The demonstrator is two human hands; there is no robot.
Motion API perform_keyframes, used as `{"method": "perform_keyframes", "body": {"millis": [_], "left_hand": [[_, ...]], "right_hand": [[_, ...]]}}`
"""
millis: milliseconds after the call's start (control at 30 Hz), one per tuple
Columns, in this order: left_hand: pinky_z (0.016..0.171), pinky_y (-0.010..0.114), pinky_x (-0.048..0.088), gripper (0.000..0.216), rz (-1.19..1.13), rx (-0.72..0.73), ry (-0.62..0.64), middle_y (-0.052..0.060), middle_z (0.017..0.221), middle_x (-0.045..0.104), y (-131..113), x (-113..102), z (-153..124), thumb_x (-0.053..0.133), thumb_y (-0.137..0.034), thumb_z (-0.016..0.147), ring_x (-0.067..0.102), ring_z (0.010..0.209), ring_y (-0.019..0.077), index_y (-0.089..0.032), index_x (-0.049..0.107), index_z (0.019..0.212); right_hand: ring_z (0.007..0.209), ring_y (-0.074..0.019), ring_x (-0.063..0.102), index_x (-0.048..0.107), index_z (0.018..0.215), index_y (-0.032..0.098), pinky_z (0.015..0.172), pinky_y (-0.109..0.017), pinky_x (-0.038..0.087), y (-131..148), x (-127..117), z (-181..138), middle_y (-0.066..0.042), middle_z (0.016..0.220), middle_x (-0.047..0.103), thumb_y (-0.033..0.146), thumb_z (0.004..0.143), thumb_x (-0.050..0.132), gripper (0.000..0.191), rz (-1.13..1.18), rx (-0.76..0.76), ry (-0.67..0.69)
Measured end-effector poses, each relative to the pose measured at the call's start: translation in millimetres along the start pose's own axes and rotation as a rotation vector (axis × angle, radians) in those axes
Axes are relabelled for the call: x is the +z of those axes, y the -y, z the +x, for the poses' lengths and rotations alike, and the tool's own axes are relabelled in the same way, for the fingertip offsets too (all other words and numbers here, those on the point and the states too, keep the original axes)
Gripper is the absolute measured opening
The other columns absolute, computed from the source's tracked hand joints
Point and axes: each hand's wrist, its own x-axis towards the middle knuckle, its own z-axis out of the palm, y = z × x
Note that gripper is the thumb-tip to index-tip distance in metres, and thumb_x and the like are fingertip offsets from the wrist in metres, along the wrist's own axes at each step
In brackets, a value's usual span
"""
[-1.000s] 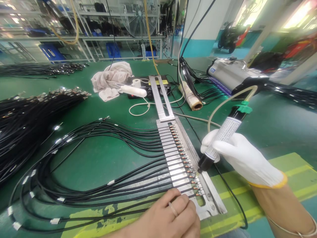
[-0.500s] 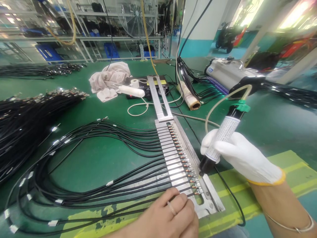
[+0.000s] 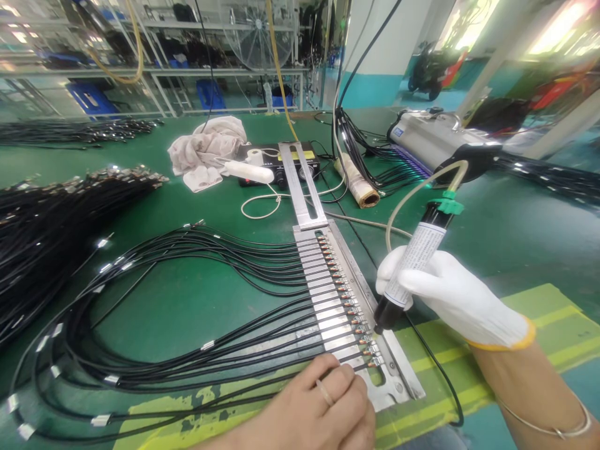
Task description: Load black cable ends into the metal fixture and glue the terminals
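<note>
White-gloved right hand [image 3: 450, 297] clamps the black-tipped labelled dispensing syringe [image 3: 410, 272]; bare left hand [image 3: 319, 409] presses flat, fingers together, on black cables [image 3: 187, 350]. A wobble could smear neighbouring copper-coloured terminals [image 3: 359, 325].

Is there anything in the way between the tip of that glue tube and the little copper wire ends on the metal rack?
Nothing visible. The right hand holds the dispensing syringe with its tip right over the copper wire ends on the metal fixture. The left hand rests lower on the black cables, clear of the tip.

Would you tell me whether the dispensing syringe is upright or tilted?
Tilted: the dispensing syringe leans in the right hand, tip down by the metal fixture.
</note>
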Motion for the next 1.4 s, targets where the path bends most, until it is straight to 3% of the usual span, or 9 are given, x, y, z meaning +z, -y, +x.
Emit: {"method": "perform_keyframes", "body": {"millis": [567,1400], "left_hand": [[0.086,0.036,0.055,0.008,0.001,-0.007,0.001,0.005,0.091,0.067,-0.1,-0.8,1.5,0.062,-0.015,0.09,0.061,0.082,0.019,-0.012,0.069,0.092],[0.088,0.036,0.052,0.008,0.005,-0.002,0.027,0.005,0.09,0.066,1.4,-1.3,1.9,0.062,-0.017,0.091,0.06,0.083,0.0181,-0.012,0.068,0.093]], "right_hand": [[0.06,-0.0149,0.052,0.07,0.089,0.019,0.054,-0.027,0.041,-1.9,-0.9,-0.4,-0.002,0.071,0.061,0.043,0.083,0.074,0.026,0.052,0.019,0.052],[0.06,-0.0157,0.052,0.069,0.086,0.017,0.054,-0.028,0.043,1.3,0.5,-1.2,-0.003,0.071,0.061,0.045,0.082,0.074,0.029,0.014,0.015,0.015]]}}
